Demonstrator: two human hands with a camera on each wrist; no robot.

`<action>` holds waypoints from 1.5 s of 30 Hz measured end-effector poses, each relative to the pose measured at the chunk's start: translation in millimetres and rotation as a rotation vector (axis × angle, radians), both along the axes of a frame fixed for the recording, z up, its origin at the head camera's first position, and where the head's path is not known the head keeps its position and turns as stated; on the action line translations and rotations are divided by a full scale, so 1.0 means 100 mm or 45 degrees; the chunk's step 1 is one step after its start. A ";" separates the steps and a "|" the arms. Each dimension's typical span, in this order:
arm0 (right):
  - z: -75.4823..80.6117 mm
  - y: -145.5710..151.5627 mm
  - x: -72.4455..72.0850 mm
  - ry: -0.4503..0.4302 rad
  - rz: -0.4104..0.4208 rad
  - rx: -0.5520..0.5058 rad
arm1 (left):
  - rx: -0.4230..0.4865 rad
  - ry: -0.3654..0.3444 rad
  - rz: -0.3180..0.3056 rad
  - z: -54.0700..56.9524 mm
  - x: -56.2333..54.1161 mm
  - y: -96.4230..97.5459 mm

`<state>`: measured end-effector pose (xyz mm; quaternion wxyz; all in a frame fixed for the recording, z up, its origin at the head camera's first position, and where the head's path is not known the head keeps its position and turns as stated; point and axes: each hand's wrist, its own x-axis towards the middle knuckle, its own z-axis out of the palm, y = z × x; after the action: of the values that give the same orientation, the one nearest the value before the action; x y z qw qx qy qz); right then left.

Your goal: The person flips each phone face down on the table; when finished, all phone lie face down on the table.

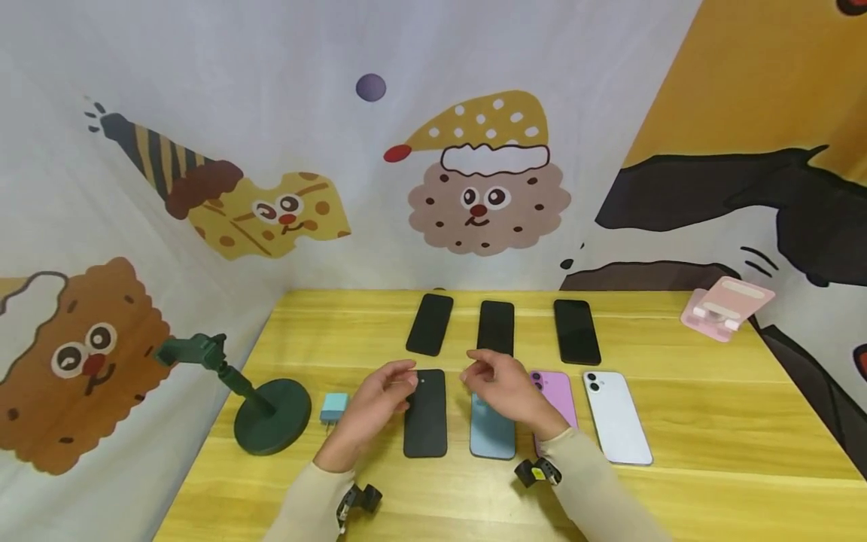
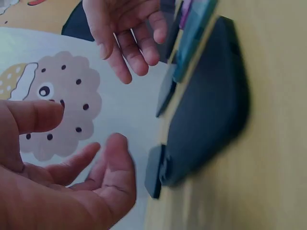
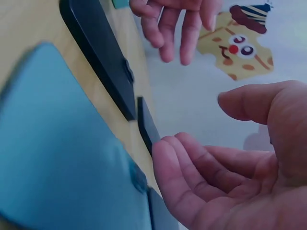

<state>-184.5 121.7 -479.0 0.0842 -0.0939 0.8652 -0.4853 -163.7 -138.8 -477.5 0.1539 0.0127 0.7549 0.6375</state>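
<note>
My left hand (image 1: pixel 379 399) hovers beside the upper left of a black phone (image 1: pixel 425 421) that lies back up on the table. Its fingers are loosely bent around nothing, as the left wrist view shows. My right hand (image 1: pixel 504 388) is above a blue phone (image 1: pixel 493 433) and hides that phone's upper end. In the right wrist view its thumb and fingers (image 3: pixel 180 182) are apart, with only air between them. A purple phone (image 1: pixel 555 399), partly behind the right wrist, and a white phone (image 1: pixel 618 418) lie to the right, backs up.
Behind them lie three dark phones: left (image 1: pixel 430 324), middle (image 1: pixel 497 325) and right (image 1: pixel 577 331). A dark green stand (image 1: pixel 274 414) and a light blue charger (image 1: pixel 334 406) are at the left. A pink folding stand (image 1: pixel 728 305) stands at the back right, before a printed cloth (image 1: pixel 379 263).
</note>
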 end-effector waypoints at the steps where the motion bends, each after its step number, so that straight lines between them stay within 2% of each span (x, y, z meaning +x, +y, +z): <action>1: 0.02 0.03 -0.01 -0.007 -0.015 -0.002 | 0.019 0.007 -0.003 0.01 -0.02 0.03; 14: 0.13 0.61 -0.15 0.103 -0.125 0.041 | 0.183 0.091 -0.069 0.09 -0.35 0.68; 20: 0.19 0.87 -0.25 0.154 -0.177 0.062 | 0.240 0.074 -0.117 0.08 -0.48 1.00; 27: 0.24 1.17 -0.34 0.187 -0.230 0.124 | 0.304 0.041 -0.151 0.00 -0.64 1.40; 33: 0.23 1.43 -0.47 0.219 -0.316 0.199 | 0.368 0.032 -0.227 -0.05 -0.78 1.73; 40: 0.16 1.67 -0.58 0.149 -0.364 0.246 | 0.437 -0.056 -0.194 -0.18 -0.92 2.11; 45: 0.08 1.77 -0.62 0.074 -0.398 0.258 | 0.460 -0.120 -0.178 -0.26 -0.96 2.25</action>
<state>-246.6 298.9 -471.2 -0.0080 0.0366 0.9157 -0.4001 -259.7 86.0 -503.5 0.2280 0.0627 0.6174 0.7503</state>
